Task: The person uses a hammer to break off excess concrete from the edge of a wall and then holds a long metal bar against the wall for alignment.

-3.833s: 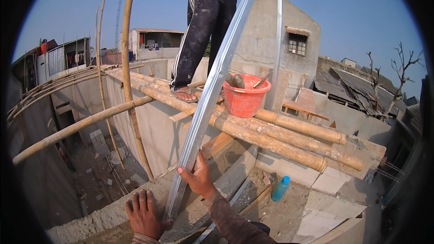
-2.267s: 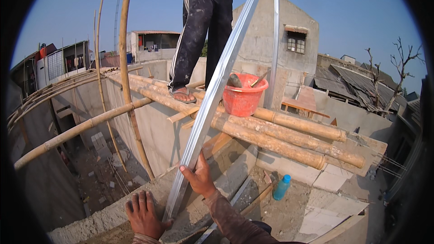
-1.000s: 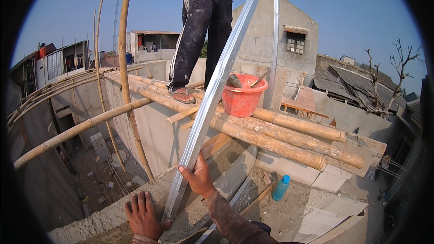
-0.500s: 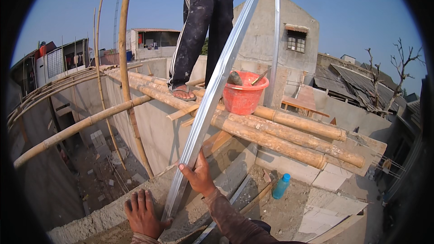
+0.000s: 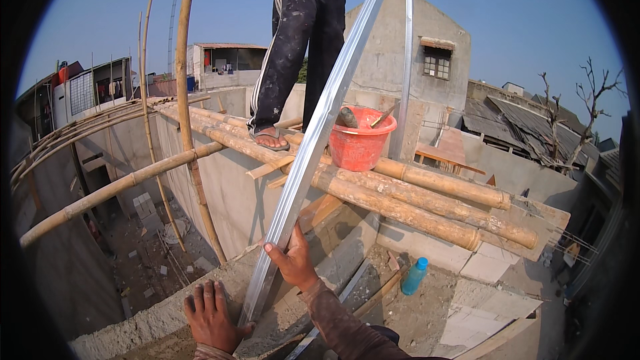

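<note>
A long ribbed silver metal profile [image 5: 312, 140] slants from the wall top beside my hands up past the upper edge of the view. My right hand [image 5: 297, 265] is closed round its lower part, thumb on the ribbed face, the other fingers mostly hidden. Fingers spread, my left hand [image 5: 215, 317] rests flat on the rough top of the cement wall [image 5: 160, 313]. The left thumb reaches the foot of the profile. Above, a co-worker in dark striped trousers [image 5: 297, 40] and sandals stands on bamboo poles [image 5: 393, 207], an arm reaching toward the top of the profile.
On the poles sits a red bucket [image 5: 360, 147] with tools in it. A blue bottle [image 5: 415, 276] stands on the ledge at right. Upright bamboo [image 5: 183, 73] and a crossing pole [image 5: 120, 187] stand left, above a deep drop with rubble [image 5: 150, 260].
</note>
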Motion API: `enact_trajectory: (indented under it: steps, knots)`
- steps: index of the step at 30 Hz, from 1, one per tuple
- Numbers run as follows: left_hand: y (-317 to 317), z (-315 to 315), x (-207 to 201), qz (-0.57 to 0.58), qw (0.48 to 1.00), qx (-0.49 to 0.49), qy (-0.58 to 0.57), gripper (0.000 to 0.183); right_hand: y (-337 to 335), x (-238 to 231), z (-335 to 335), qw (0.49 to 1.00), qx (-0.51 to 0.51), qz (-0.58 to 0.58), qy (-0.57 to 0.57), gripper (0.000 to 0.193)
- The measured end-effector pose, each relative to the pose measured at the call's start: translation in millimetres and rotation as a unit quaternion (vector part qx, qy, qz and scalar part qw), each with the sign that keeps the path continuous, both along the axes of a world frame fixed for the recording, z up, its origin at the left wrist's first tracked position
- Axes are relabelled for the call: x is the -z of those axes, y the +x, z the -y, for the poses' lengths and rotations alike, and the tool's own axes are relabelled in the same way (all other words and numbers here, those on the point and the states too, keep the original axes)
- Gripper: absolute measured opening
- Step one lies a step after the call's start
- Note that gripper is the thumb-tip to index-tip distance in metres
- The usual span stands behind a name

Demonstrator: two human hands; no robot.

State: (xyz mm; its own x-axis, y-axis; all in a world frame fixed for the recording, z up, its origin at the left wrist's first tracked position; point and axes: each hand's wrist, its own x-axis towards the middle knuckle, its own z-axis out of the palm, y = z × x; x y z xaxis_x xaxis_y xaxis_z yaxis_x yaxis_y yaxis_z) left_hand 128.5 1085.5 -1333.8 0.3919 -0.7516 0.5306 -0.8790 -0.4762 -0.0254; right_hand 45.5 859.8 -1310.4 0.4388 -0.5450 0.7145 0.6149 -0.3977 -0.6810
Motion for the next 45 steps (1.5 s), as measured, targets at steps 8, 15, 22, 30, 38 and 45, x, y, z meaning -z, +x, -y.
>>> enact_trajectory:
  steps: [8,15,22,30,38,45]
  knots:
    - [-1.0,-0.8,-1.0,-0.008,1.0,-0.001,0.001,0.118,1.2,0.8,-1.1,1.0,0.0,0.008,0.006,0.054]
    - [-0.9,-0.5,-1.3,-0.009,1.0,-0.005,0.008,0.118,0.1,-0.5,-0.3,1.0,0.013,0.0,-0.002,0.056]
    - [-1.7,-0.5,-2.4,-0.009,1.0,0.0,-0.001,0.117,1.8,0.8,-0.7,1.0,0.0,0.015,0.012,0.055]
    - [-2.1,-0.9,-2.2,-0.009,1.0,0.004,-0.003,0.117,1.6,2.4,0.3,1.0,-0.009,0.013,0.011,0.057]
    - [-0.6,-0.3,-2.0,-0.004,1.0,0.001,0.0,0.117,1.8,3.7,1.3,1.0,-0.014,0.011,0.013,0.059]
    - [-2.0,-0.2,-1.4,-0.005,1.0,-0.004,0.001,0.118,2.0,3.5,1.5,1.0,-0.005,0.008,0.01,0.058]
